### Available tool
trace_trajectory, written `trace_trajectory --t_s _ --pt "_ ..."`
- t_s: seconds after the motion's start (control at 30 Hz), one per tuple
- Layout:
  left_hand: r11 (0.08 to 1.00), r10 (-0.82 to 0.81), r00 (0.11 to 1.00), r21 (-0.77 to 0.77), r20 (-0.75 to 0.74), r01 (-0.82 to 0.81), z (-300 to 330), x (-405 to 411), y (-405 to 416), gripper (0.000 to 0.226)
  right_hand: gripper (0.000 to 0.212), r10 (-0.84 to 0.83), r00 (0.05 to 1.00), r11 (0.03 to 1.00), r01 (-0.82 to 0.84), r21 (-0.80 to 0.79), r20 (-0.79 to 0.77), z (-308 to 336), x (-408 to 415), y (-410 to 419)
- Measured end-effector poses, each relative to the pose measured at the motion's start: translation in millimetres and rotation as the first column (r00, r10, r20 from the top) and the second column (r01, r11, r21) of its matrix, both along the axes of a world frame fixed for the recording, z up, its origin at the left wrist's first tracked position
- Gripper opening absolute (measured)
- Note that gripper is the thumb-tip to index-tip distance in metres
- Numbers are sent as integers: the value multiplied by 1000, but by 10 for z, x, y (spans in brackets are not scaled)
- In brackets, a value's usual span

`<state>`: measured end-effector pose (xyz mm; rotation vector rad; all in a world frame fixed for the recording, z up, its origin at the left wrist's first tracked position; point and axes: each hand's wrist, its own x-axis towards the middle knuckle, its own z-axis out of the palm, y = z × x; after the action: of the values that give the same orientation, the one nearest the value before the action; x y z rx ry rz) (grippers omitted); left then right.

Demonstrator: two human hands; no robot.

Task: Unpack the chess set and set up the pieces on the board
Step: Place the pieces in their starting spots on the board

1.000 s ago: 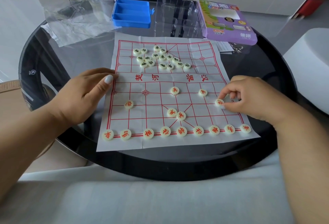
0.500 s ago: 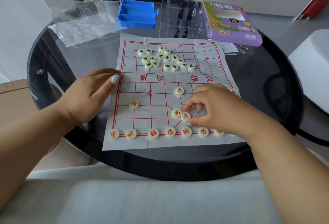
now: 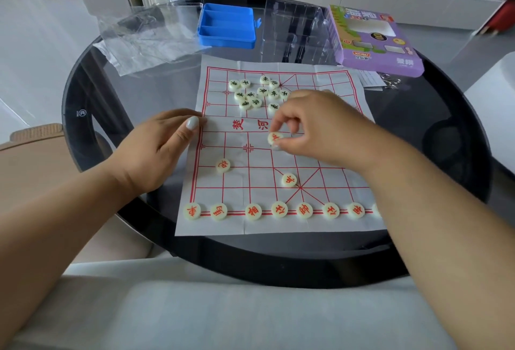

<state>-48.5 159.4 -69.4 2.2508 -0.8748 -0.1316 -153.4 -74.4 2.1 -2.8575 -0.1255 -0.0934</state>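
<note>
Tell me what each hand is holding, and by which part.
Right hand pinches a red-marked piece by its rim. Left hand holds nothing, resting flat at the board edge.

Both forearms are bare, no sleeves showing; the left hand (image 3: 164,146) has a pale-painted thumbnail (image 3: 192,122).

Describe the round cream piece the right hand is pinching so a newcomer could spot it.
On the white paper board with red grid lines, look just below the middle row of big red characters. There the right hand pinches a round cream piece with a red character, the only piece held in fingers.
</note>
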Motion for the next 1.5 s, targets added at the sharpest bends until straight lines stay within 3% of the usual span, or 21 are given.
trace_trajectory --t_s 0.47,0.67,0.8,0.9,1.1,1.23,1.37,1.5 --pt "994 34 997 -100 -73 -42 38 -12 1 60 20 60 990 998 -57 33 -128 -241 333 208" --pt "994 49 996 -98 -79 -57 34 -2 5 80 27 30 993 995 -19 100 -113 -96 187 69" --pt "993 63 995 -97 -72 -70 33 0 -5 70 27 45 965 994 -16 112 -259 10 -60 -80" --pt "991 64 996 -114 -69 -71 44 -3 8 71 30 42 932 999 -48 -7 -361 -52 -157 -85" --pt "988 88 994 -123 -69 -96 65 -17 8 65 19 43 933 998 -52 -17 -358 -95 -182 -44" --pt "983 103 992 -146 -75 -113 78 -23 13 64 11 35 970 999 -27 36 -241 -18 -70 56" --pt "976 123 989 -168 -86 -136 87 -27 6 56 11 58 990 993 -44 106 -131 -8 243 293" --pt "976 140 986 -154 -93 -153 66 -9 3 60 15 76 985 991 -58 118 -158 -164 516 528"
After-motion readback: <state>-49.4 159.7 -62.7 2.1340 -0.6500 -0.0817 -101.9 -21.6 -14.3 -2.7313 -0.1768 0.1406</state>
